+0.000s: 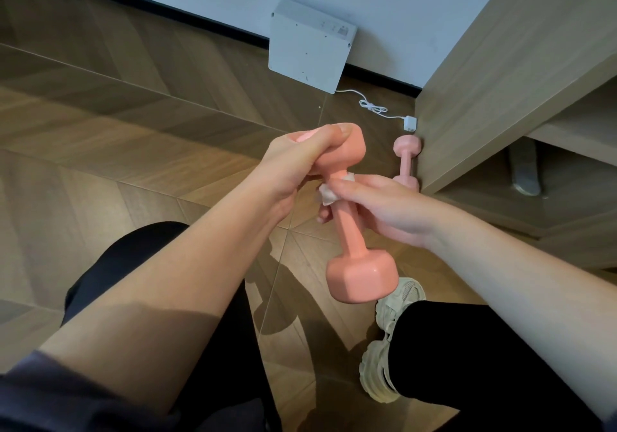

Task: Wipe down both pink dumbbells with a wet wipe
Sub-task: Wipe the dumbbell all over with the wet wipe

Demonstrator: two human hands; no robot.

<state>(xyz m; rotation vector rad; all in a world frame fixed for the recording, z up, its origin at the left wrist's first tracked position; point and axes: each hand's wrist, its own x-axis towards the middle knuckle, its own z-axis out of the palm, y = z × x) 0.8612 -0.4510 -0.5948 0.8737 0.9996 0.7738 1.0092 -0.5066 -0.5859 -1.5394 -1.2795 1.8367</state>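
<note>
I hold one pink dumbbell [354, 244] in the air above the floor, tilted with its lower head toward me. My left hand [293, 168] grips its upper head. My right hand [384, 208] wraps a small white wet wipe [329, 194] around the dumbbell's handle, just below that head. The second pink dumbbell [406, 161] lies on the wooden floor beside the cabinet, its near end partly hidden behind my right hand.
A wooden cabinet [500, 81] stands at the right. A white flat device [309, 51] leans on the wall, its cable and plug [410, 124] on the floor near the second dumbbell. My legs and a pale sneaker [384, 338] are below.
</note>
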